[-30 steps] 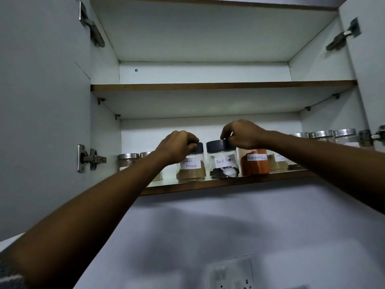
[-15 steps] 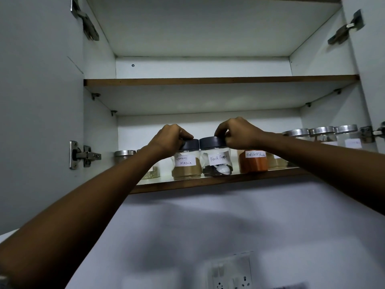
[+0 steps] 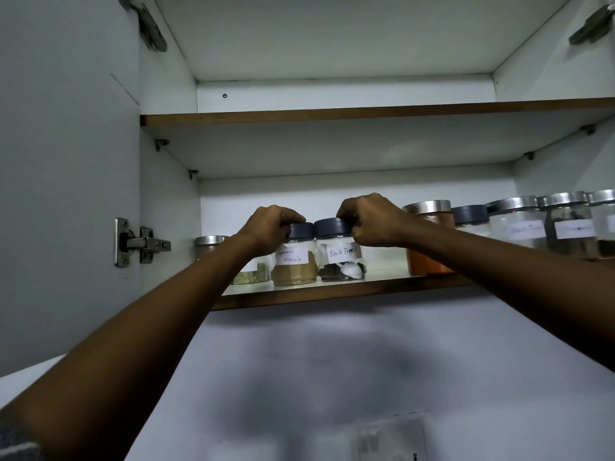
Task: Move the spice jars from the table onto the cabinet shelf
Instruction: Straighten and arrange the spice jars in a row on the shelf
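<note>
Both hands curl tight over dark lids: the left hand (image 3: 271, 227) grips the Garam Masala jar (image 3: 294, 261), the right hand (image 3: 372, 219) the Black Pepper jar (image 3: 339, 257), standing side by side on the lower cabinet shelf (image 3: 332, 289).

Right jar labels (image 3: 527, 230) blurred; rightmost jar (image 3: 604, 221) cut off.

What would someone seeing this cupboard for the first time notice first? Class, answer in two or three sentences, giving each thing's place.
Two forearms reach up to the lower shelf, where the left hand grips the dark lid of the Garam Masala jar and the right hand grips the lid of the Black Pepper jar beside it. Right of them stands an orange spice jar, then a row of silver-lidded jars.
</note>
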Tool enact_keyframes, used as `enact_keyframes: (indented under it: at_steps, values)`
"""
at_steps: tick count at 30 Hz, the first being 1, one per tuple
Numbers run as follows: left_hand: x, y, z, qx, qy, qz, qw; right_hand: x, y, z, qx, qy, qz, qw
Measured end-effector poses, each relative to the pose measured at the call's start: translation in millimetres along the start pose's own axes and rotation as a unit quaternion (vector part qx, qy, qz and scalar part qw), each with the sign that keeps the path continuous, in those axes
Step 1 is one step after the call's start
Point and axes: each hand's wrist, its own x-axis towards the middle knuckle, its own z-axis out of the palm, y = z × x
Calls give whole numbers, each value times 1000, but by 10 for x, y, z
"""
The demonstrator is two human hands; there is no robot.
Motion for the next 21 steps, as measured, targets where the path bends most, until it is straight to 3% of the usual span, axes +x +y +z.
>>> enact_keyframes:
  at_steps: [9, 21]
  values:
    - [157, -282, 247, 24, -30, -28, 999, 261, 134, 422, 18, 28, -5, 999]
    - [473, -646, 609, 62, -68, -64, 994, 712, 334, 934, 13, 4, 7, 1000]
